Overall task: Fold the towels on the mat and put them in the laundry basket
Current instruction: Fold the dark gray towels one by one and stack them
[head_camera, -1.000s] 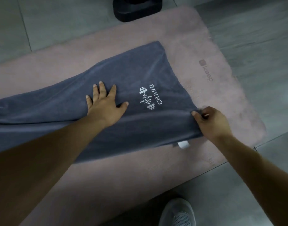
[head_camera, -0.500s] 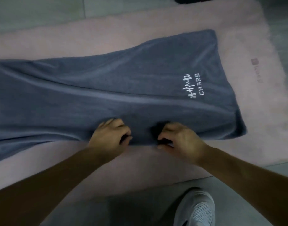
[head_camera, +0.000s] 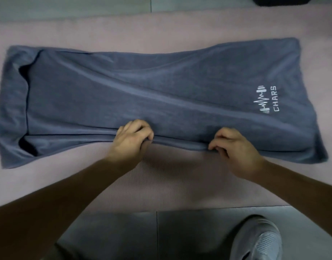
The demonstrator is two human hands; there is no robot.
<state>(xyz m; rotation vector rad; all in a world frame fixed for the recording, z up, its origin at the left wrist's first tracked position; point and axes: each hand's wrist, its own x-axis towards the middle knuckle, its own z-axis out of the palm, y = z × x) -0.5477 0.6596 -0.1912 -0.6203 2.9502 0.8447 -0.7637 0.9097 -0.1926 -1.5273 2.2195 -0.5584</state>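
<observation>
Nearest the camera, a pale shoe (head_camera: 259,241) on the grey tiled floor (head_camera: 180,231), just short of the pink mat (head_camera: 170,184). Above it, two bare forearms reaching forward over the mat's near strip.

At mid-frame, left hand (head_camera: 132,139) and right hand (head_camera: 234,149), set apart on the near long edge of the grey towel (head_camera: 142,91). Each with fingers curled in and thumb closed against them, pinching the hem; cloth bunched at both grips.

Beyond the hands, the towel spread lengthwise across the mat, apparently already doubled, with diagonal ridges through its middle. At its left end, upper layer short of the lower one, with two dark gaps between the layers. White logo (head_camera: 267,101) reading CHARS near the right end.

Farther on, bare mat, then floor, then a dark object (head_camera: 281,0) cut off by the top edge, kind not discernible. No laundry basket in view.

Step judged in hand: folding of the only towel in view, at the stage of taking up its near edge. Next move, probably: a lift and carry of that edge toward the far one. Called for: level, equal travel of both grips, given unheld ends likely to lag and left-end layers likely to slip further out of line.
</observation>
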